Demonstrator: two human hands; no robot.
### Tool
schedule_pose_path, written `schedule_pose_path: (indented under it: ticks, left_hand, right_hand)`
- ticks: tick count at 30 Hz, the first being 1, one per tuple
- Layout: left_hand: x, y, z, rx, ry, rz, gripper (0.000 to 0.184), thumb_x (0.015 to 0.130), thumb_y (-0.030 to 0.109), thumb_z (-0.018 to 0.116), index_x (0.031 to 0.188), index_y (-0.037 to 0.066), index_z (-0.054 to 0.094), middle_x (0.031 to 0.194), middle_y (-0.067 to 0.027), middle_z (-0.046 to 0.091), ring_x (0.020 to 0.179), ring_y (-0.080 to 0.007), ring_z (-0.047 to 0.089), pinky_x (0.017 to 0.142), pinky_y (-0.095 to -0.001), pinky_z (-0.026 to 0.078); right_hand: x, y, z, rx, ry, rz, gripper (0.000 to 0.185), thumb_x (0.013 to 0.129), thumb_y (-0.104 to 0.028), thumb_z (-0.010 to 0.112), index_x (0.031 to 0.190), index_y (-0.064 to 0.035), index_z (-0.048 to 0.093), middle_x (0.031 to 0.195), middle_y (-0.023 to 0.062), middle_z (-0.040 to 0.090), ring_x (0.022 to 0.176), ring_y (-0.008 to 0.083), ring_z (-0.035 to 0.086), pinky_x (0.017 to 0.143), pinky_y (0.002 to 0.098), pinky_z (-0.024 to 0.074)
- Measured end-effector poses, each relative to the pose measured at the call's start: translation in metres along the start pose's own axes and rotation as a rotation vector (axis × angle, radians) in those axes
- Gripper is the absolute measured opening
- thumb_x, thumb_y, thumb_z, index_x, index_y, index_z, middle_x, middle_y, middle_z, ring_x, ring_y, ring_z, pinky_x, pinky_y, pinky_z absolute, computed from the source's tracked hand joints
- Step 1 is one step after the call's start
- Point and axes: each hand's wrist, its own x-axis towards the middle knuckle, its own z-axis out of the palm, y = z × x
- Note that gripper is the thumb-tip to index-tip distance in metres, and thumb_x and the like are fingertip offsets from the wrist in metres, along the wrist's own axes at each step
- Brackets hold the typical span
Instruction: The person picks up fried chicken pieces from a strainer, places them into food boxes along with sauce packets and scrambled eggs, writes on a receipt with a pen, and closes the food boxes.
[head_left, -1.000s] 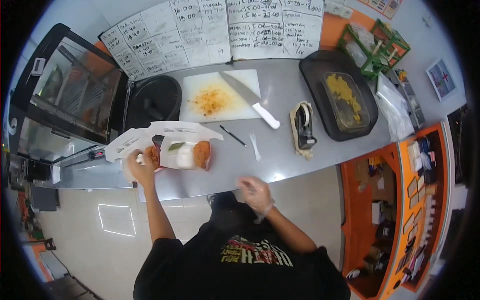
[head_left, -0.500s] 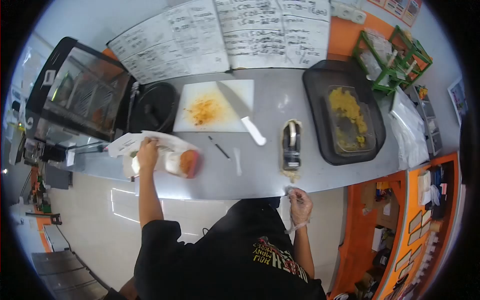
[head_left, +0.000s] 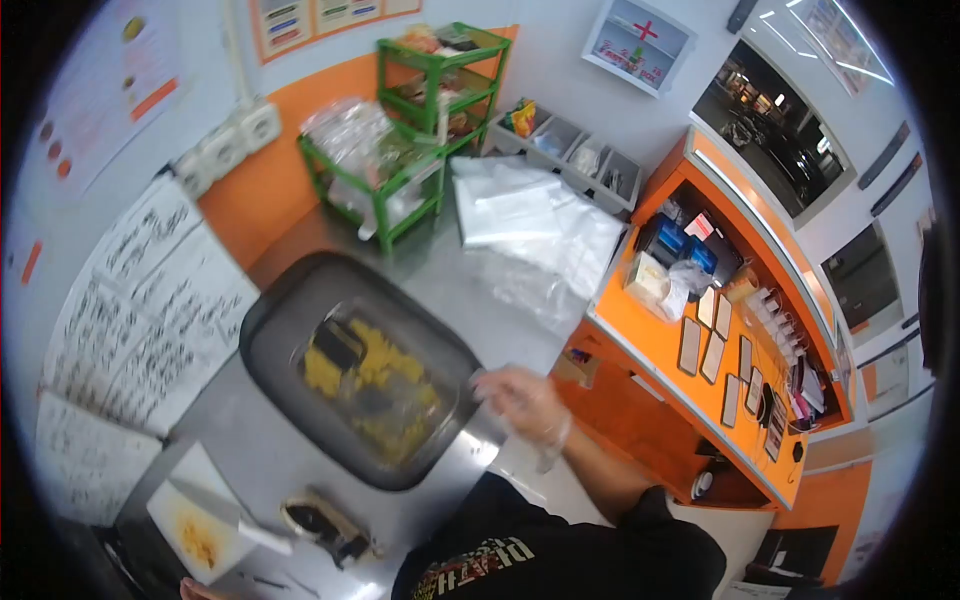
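My right hand (head_left: 525,402), in a clear plastic glove, is at the near right corner of a dark tray (head_left: 268,345). Its fingers look curled together, slightly blurred; whether they touch the rim or pinch anything small is unclear. Inside the tray lies a clear container with yellow food (head_left: 400,405) and a dark object (head_left: 340,343). Only a sliver of my left hand (head_left: 195,590) shows at the bottom left edge, its fingers mostly cut off. Near it are a white cutting board (head_left: 185,500) with orange-brown stains, a white-handled knife (head_left: 265,537) and a black tape dispenser (head_left: 325,525).
Behind the tray stands a green rack (head_left: 385,190) with bagged goods. Clear plastic bags (head_left: 540,215) lie on the metal counter (head_left: 520,335), below grey bins (head_left: 560,140). To the right is an orange shelf unit (head_left: 650,345) holding several phone-like slabs. A whiteboard (head_left: 140,300) leans at left.
My view has swung to the right. My right hand has moved from the counter's front edge to the tray's corner. The open food box has left the view, and my left hand is nearly out.
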Motion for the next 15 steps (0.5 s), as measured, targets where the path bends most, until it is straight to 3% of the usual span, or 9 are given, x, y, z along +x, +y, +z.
schedule_pose_path:
  ticks: [2, 4, 6, 8, 10, 11, 12, 13, 15]
  left_hand:
    - [-0.008, 0.069, 0.031, -0.033, -0.056, 0.047, 0.026, 0.094, 0.025, 0.076, 0.098, -0.001, 0.069, 0.085, -0.0107, 0.072, 0.074, -0.0186, 0.067, 0.062, -0.0287, 0.055]
    - [-0.028, 0.119, 0.072, -0.219, -0.08, 0.178, 0.025, 0.096, 0.023, 0.073, 0.096, -0.001, 0.068, 0.084, -0.0112, 0.07, 0.071, -0.0202, 0.065, 0.063, -0.0303, 0.054]
    - [-0.067, 0.164, 0.108, -0.288, -0.142, 0.165, 0.022, 0.097, 0.02, 0.071, 0.095, -0.002, 0.066, 0.083, -0.0121, 0.068, 0.07, -0.0211, 0.063, 0.065, -0.0318, 0.053]
    - [-0.118, 0.232, 0.125, -0.177, -0.248, 0.116, 0.018, 0.098, 0.014, 0.068, 0.093, -0.002, 0.064, 0.08, -0.0126, 0.065, 0.068, -0.0212, 0.059, 0.067, -0.0338, 0.052]
    - [-0.173, 0.306, 0.145, -0.438, -0.33, 0.077, 0.017, 0.097, 0.012, 0.068, 0.097, -0.004, 0.065, 0.08, -0.0128, 0.065, 0.068, -0.0202, 0.058, 0.063, -0.0329, 0.05]
    - [-0.19, 0.342, 0.145, -0.242, -0.426, 0.132, 0.016, 0.096, 0.012, 0.07, 0.099, -0.004, 0.067, 0.077, -0.0127, 0.066, 0.067, -0.0201, 0.059, 0.061, -0.0314, 0.05]
    - [-0.201, 0.362, 0.151, -0.263, -0.514, 0.342, 0.013, 0.095, 0.01, 0.071, 0.098, -0.002, 0.068, 0.075, -0.011, 0.066, 0.065, -0.0181, 0.059, 0.059, -0.0287, 0.049]
    - [-0.226, 0.359, 0.149, -0.301, -0.672, 0.1, 0.012, 0.095, 0.009, 0.072, 0.1, -0.002, 0.069, 0.076, -0.0088, 0.067, 0.064, -0.0125, 0.057, 0.058, -0.025, 0.046]
    - [-0.251, 0.401, 0.151, -0.307, -0.702, -0.032, 0.013, 0.096, 0.009, 0.071, 0.103, -0.001, 0.069, 0.076, -0.0065, 0.067, 0.061, -0.0073, 0.051, 0.055, -0.0225, 0.041]
  right_hand:
    - [0.055, 0.018, -0.083, -0.171, 0.156, -0.098, 0.02, 0.093, -0.003, 0.063, 0.111, -0.0016, 0.071, 0.096, 0.0082, 0.069, 0.085, 0.0163, 0.069, 0.077, 0.0293, 0.0563]
    - [0.131, 0.032, -0.16, -0.295, 0.307, -0.159, 0.02, 0.092, -0.004, 0.064, 0.11, -0.001, 0.071, 0.097, 0.0118, 0.07, 0.083, 0.0202, 0.07, 0.077, 0.0313, 0.0561]
    - [0.222, 0.055, -0.236, -0.558, 0.449, -0.286, 0.019, 0.091, -0.009, 0.066, 0.107, -0.0016, 0.072, 0.1, 0.0157, 0.073, 0.083, 0.0262, 0.072, 0.078, 0.0343, 0.0562]
    - [0.317, 0.075, -0.299, -0.616, 0.514, -0.311, 0.019, 0.092, -0.015, 0.066, 0.104, -0.0012, 0.072, 0.1, 0.0188, 0.073, 0.087, 0.0311, 0.072, 0.081, 0.0375, 0.056]
    - [0.416, 0.093, -0.343, -0.547, 0.519, -0.31, 0.02, 0.092, -0.017, 0.066, 0.103, -0.0025, 0.073, 0.099, 0.0194, 0.073, 0.09, 0.0343, 0.072, 0.082, 0.0392, 0.0555]
    - [0.461, 0.098, -0.356, -0.576, 0.515, -0.349, 0.019, 0.092, -0.017, 0.066, 0.103, -0.0035, 0.073, 0.099, 0.0201, 0.073, 0.091, 0.0361, 0.071, 0.082, 0.0407, 0.0554]
    - [0.505, 0.101, -0.368, -0.605, 0.512, -0.39, 0.018, 0.091, -0.016, 0.066, 0.103, -0.0045, 0.073, 0.099, 0.0209, 0.072, 0.093, 0.038, 0.07, 0.083, 0.0423, 0.0553]
    - [0.547, 0.108, -0.378, -0.666, 0.465, -0.374, 0.018, 0.091, -0.016, 0.066, 0.104, -0.0054, 0.073, 0.1, 0.0214, 0.072, 0.094, 0.0388, 0.07, 0.084, 0.0434, 0.055]
    - [0.62, 0.118, -0.384, -0.796, 0.361, -0.366, 0.018, 0.09, -0.014, 0.065, 0.104, -0.0071, 0.074, 0.101, 0.0223, 0.071, 0.097, 0.0404, 0.069, 0.086, 0.0456, 0.0544]
